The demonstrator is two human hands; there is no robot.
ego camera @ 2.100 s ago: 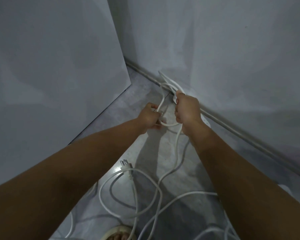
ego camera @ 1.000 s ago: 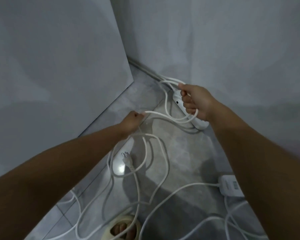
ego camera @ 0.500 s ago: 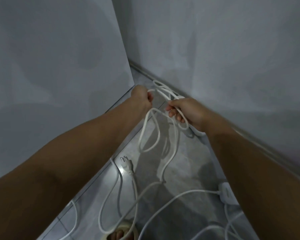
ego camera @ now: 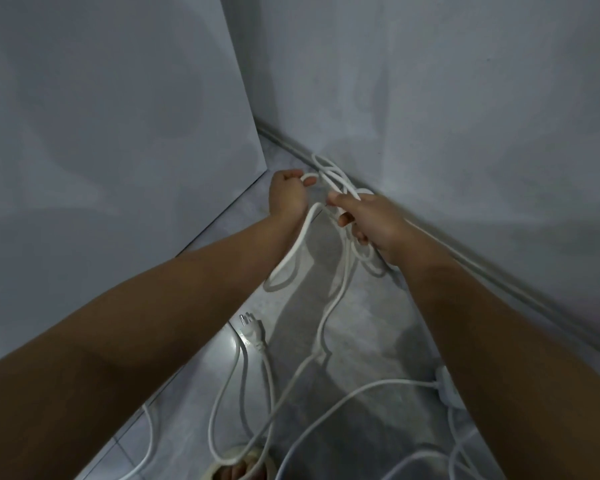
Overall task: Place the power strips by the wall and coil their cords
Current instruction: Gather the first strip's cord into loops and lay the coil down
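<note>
A white power cord (ego camera: 329, 306) runs up from the floor into both hands. My right hand (ego camera: 371, 220) grips a bundle of its loops just above the floor by the right wall. My left hand (ego camera: 288, 195) is closed on one strand and holds it up close to the right hand. A long loop (ego camera: 291, 261) hangs below the left hand. The power strip of this cord is hidden behind my right hand. A second white power strip (ego camera: 447, 386) lies on the floor beside my right forearm. The plug (ego camera: 252, 332) rests on the tiles.
Grey walls meet in a corner ahead; a baseboard rail (ego camera: 499, 282) runs along the right wall. More loose white cord (ego camera: 229, 403) sprawls over the tiled floor. A sandalled foot (ego camera: 239, 469) shows at the bottom edge.
My left hand rose from the floor with a strand and came close to my right hand, which keeps the coil. The hanging loop has shortened over the last half second.
</note>
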